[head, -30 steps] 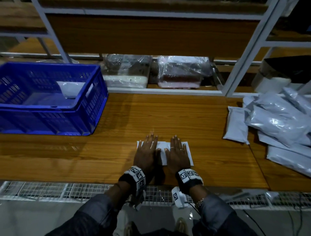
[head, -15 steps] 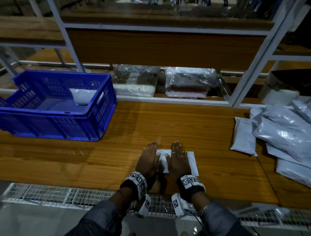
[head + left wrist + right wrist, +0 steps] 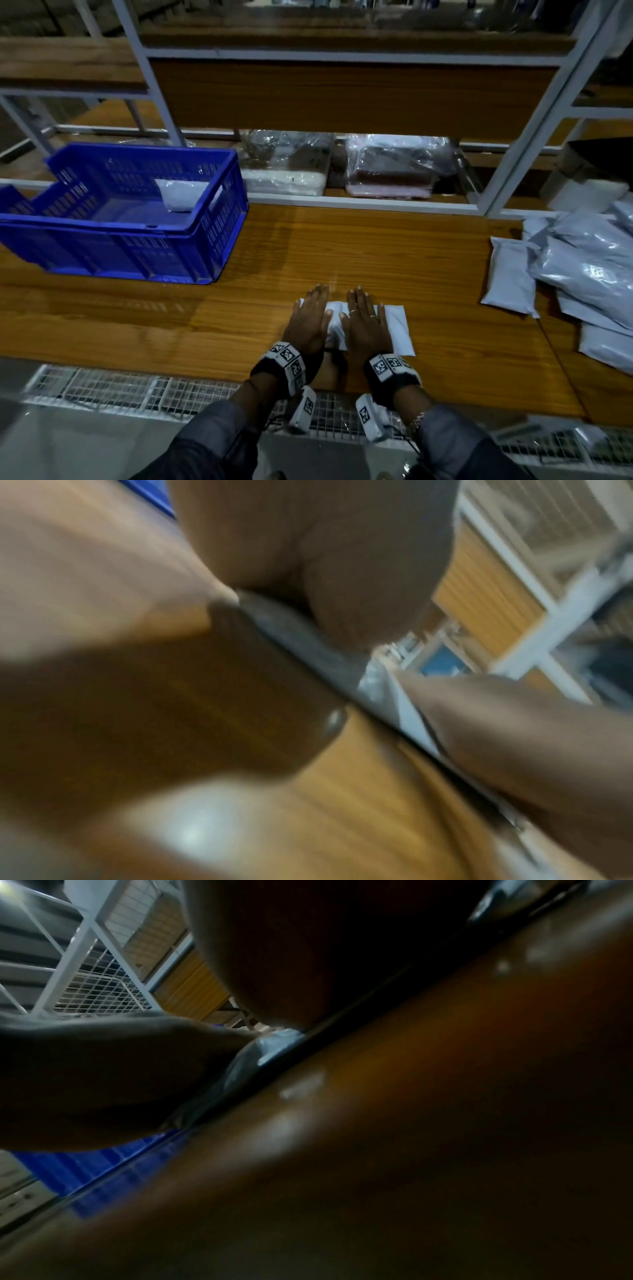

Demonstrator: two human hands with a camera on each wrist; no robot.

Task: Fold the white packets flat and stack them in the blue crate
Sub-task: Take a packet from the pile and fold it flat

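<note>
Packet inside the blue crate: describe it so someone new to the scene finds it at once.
Start at the blue crate on the left of the wooden table. Inside it, against the far right corner, lies a single white packet. It is the only packet in the crate: the packet being pressed lies under both hands at the near edge, and the unfolded pile is on the table's right.

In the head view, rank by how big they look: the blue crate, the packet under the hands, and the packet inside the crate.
1. blue crate
2. packet under the hands, though nearness to the camera enlarges it
3. packet inside the crate, partly hidden by the crate wall
</note>
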